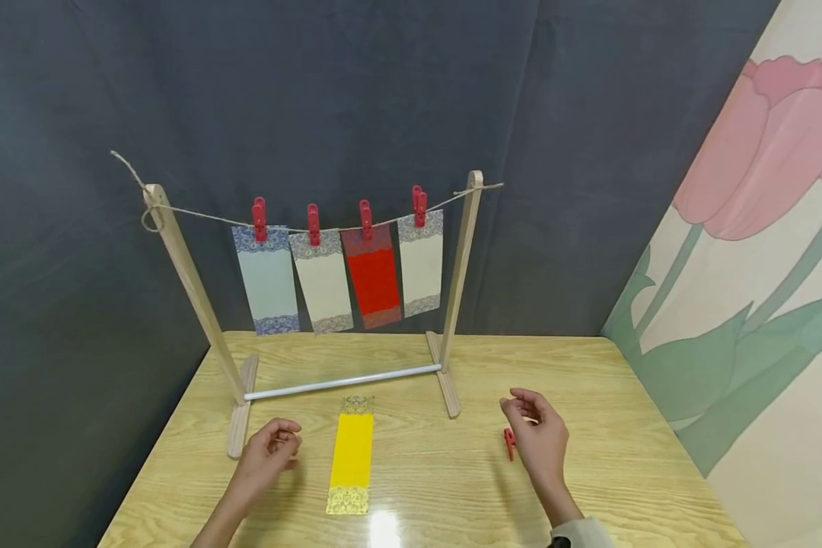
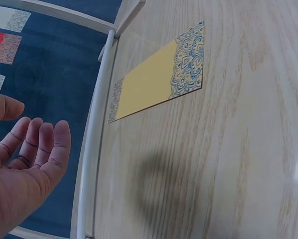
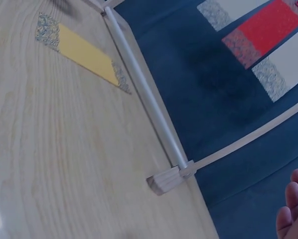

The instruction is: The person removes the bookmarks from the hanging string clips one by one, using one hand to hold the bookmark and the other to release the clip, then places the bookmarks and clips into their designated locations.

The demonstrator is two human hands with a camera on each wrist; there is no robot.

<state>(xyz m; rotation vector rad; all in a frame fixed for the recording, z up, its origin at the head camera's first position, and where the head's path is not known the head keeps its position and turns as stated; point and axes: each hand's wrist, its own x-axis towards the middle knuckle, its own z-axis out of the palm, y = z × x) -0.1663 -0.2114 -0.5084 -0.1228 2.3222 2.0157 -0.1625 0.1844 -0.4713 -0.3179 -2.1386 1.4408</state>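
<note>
A yellow card with lace-patterned ends lies flat on the wooden table. My left hand hovers to the left of it, fingers loosely bent and holding nothing. On the other side, my right hand is raised above the table, also holding nothing. Just beside that hand, partly covered by it in the head view, a red clothespin lies on the tabletop. In the left wrist view the fingers are relaxed, well apart from the yellow card. Only some fingertips show in the right wrist view.
Behind the hands stands a wooden frame with a left post, a right post and a pale crossbar. From its string, red clothespins hold a light blue card, two cream cards and a red card.
</note>
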